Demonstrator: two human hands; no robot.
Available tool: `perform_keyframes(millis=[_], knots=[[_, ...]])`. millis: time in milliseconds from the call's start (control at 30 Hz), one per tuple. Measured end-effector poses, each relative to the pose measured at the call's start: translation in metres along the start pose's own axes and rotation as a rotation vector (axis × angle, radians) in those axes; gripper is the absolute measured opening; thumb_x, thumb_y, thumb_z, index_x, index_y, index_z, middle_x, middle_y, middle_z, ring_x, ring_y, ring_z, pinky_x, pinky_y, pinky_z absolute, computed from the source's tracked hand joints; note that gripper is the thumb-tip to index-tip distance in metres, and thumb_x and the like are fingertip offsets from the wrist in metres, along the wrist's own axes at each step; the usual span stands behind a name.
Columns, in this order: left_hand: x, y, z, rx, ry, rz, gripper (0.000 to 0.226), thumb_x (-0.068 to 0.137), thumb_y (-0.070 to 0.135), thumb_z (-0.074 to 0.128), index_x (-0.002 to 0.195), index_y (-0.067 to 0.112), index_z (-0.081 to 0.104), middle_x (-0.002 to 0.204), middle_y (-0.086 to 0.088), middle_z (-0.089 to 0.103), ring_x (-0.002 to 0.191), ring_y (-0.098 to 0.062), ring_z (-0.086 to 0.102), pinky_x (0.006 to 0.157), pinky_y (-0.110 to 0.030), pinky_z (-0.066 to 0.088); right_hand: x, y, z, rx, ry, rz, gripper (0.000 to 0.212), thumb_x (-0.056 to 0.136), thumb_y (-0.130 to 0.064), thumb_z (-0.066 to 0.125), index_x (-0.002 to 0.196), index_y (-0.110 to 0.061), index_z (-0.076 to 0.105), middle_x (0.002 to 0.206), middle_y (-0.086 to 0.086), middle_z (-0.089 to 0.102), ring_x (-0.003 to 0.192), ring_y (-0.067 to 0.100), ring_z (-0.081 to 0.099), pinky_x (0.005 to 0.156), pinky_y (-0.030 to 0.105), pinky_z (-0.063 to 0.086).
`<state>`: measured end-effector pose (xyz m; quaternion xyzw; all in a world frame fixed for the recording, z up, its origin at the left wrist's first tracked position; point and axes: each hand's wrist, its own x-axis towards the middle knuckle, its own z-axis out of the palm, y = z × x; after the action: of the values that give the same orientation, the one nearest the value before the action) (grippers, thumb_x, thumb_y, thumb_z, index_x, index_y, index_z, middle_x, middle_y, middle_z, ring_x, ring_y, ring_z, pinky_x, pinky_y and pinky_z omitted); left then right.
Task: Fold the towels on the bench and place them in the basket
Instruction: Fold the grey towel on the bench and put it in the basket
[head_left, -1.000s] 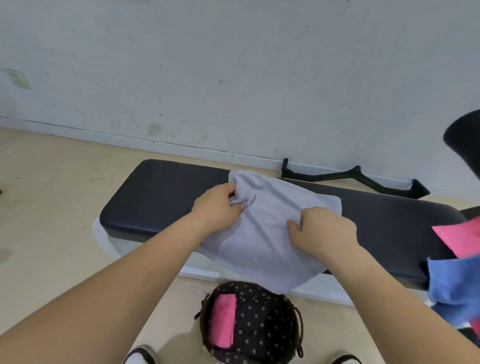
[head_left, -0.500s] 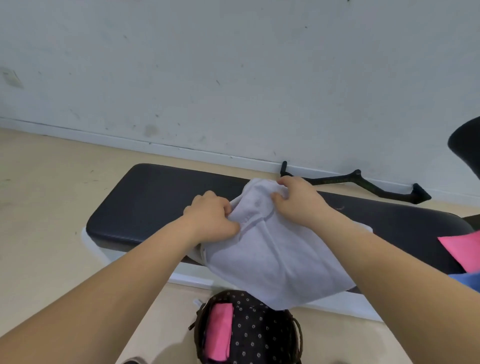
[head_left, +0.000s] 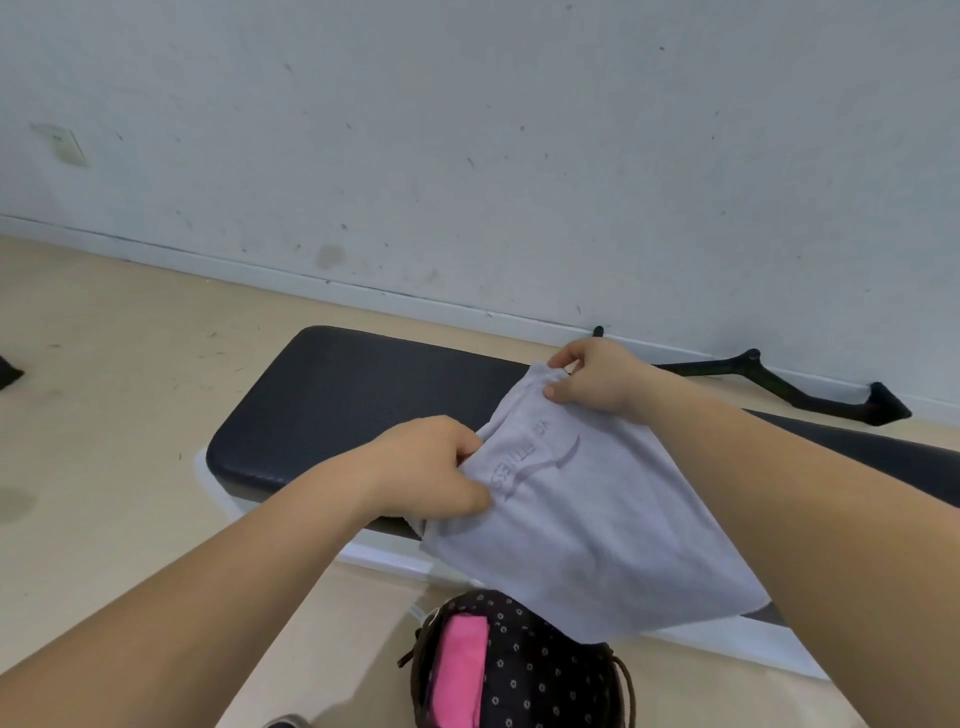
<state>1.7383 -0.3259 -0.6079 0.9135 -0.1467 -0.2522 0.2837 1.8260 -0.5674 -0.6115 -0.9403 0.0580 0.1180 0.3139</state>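
Observation:
A pale lilac towel (head_left: 587, 525) with embossed lettering lies across the black padded bench (head_left: 332, 410) and hangs over its near edge. My left hand (head_left: 431, 473) grips the towel's left edge. My right hand (head_left: 592, 379) pinches the far corner, lifted slightly above the bench. On the floor below, a dark dotted basket (head_left: 545, 675) holds a folded pink towel (head_left: 460, 670); the lilac towel's hanging end overlaps the basket's rim in view.
A black metal bar (head_left: 810, 395) lies on the floor along the white wall behind the bench. The bench's white frame (head_left: 727, 644) shows below the pad. Beige floor spreads to the left. A dark object (head_left: 8, 371) sits at the left edge.
My right hand moved from the towel's near right side to its far corner and raised it. My left hand shifted down along the left edge. The pink and blue towels at right left the view.

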Motion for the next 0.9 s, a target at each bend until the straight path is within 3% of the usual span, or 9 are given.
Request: perform_keyframes(millis=[67, 133, 200, 267, 367, 467, 567, 800, 900], knots=[[-0.002, -0.003, -0.002, -0.116, 0.056, 0.001, 0.025, 0.081, 0.027, 0.064, 0.080, 0.004, 0.054, 0.070, 0.001, 0.046, 0.061, -0.015, 0.048, 0.050, -0.026, 0.045, -0.002, -0.006, 0.000, -0.087, -0.012, -0.006, 0.029, 0.088, -0.028, 0.076, 0.113, -0.020, 0.064, 0.103, -0.002, 0.061, 0.095, 0.019, 0.059, 0.065, 0.024, 0.043], [-0.003, -0.008, -0.004, -0.215, 0.079, -0.026, 0.026, 0.080, 0.025, 0.066, 0.084, 0.002, 0.054, 0.071, 0.000, 0.049, 0.062, -0.016, 0.052, 0.051, -0.025, 0.048, -0.005, -0.009, 0.001, -0.178, -0.025, 0.012, 0.024, 0.092, -0.032, 0.070, 0.111, -0.022, 0.060, 0.114, 0.001, 0.060, 0.099, 0.023, 0.060, 0.071, 0.029, 0.044], [-0.003, -0.015, -0.005, -0.189, 0.103, -0.039, 0.026, 0.080, 0.024, 0.068, 0.083, 0.002, 0.055, 0.070, 0.001, 0.052, 0.061, -0.014, 0.052, 0.053, -0.025, 0.048, -0.007, -0.007, 0.002, -0.259, -0.036, 0.035, 0.023, 0.095, -0.038, 0.062, 0.111, -0.023, 0.057, 0.123, 0.002, 0.052, 0.101, 0.027, 0.060, 0.080, 0.033, 0.046], [-0.003, -0.021, -0.006, -0.147, 0.127, -0.028, 0.027, 0.079, 0.027, 0.070, 0.084, 0.003, 0.058, 0.072, -0.002, 0.055, 0.064, -0.014, 0.052, 0.059, -0.028, 0.048, -0.012, -0.003, 0.000, -0.232, -0.039, 0.073, 0.018, 0.093, -0.034, 0.058, 0.105, -0.021, 0.056, 0.119, 0.003, 0.053, 0.094, 0.025, 0.060, 0.074, 0.032, 0.047], [-0.002, -0.025, -0.009, -0.172, 0.142, -0.018, 0.018, 0.081, 0.031, 0.075, 0.086, 0.016, 0.068, 0.089, -0.005, 0.070, 0.080, -0.020, 0.066, 0.072, -0.034, 0.058, -0.027, 0.007, -0.008, -0.024, -0.002, 0.108, 0.011, 0.085, -0.020, 0.062, 0.082, -0.017, 0.051, 0.085, 0.002, 0.056, 0.071, 0.021, 0.052, 0.059, 0.027, 0.038], [-0.001, -0.023, -0.009, -0.157, 0.178, 0.018, 0.009, 0.084, 0.032, 0.076, 0.085, 0.025, 0.071, 0.094, 0.001, 0.072, 0.091, -0.019, 0.069, 0.082, -0.040, 0.062, -0.052, 0.022, -0.017, 0.391, 0.126, 0.110, 0.023, 0.078, -0.009, 0.073, 0.071, -0.019, 0.054, 0.073, 0.003, 0.056, 0.070, 0.022, 0.053, 0.065, 0.033, 0.042], [0.000, -0.019, -0.009, -0.116, 0.210, 0.038, 0.005, 0.089, 0.030, 0.074, 0.086, 0.027, 0.072, 0.096, 0.009, 0.071, 0.093, -0.013, 0.067, 0.085, -0.038, 0.060, -0.084, 0.031, -0.028, 0.700, 0.153, 0.045, 0.031, 0.075, -0.005, 0.084, 0.065, -0.021, 0.060, 0.074, 0.005, 0.061, 0.075, 0.022, 0.060, 0.071, 0.039, 0.049], [-0.017, 0.017, -0.017, -0.020, 0.280, 0.151, 0.010, 0.091, 0.033, 0.072, 0.081, 0.032, 0.070, 0.093, 0.014, 0.069, 0.089, -0.010, 0.064, 0.077, -0.033, 0.055, -0.156, 0.037, -0.065, 0.901, 0.233, -0.057, 0.007, 0.083, -0.010, 0.084, 0.079, -0.009, 0.078, 0.084, 0.012, 0.075, 0.076, 0.023, 0.072, 0.071, 0.035, 0.060], [-0.034, 0.046, -0.020, 0.026, 0.318, 0.214, 0.012, 0.090, 0.033, 0.074, 0.079, 0.030, 0.068, 0.090, 0.014, 0.068, 0.084, -0.010, 0.062, 0.068, -0.028, 0.048, -0.186, 0.049, -0.080, 0.956, 0.266, -0.008, 0.014, 0.080, -0.011, 0.085, 0.087, -0.004, 0.076, 0.087, 0.015, 0.074, 0.078, 0.024, 0.071, 0.070, 0.033, 0.059]])
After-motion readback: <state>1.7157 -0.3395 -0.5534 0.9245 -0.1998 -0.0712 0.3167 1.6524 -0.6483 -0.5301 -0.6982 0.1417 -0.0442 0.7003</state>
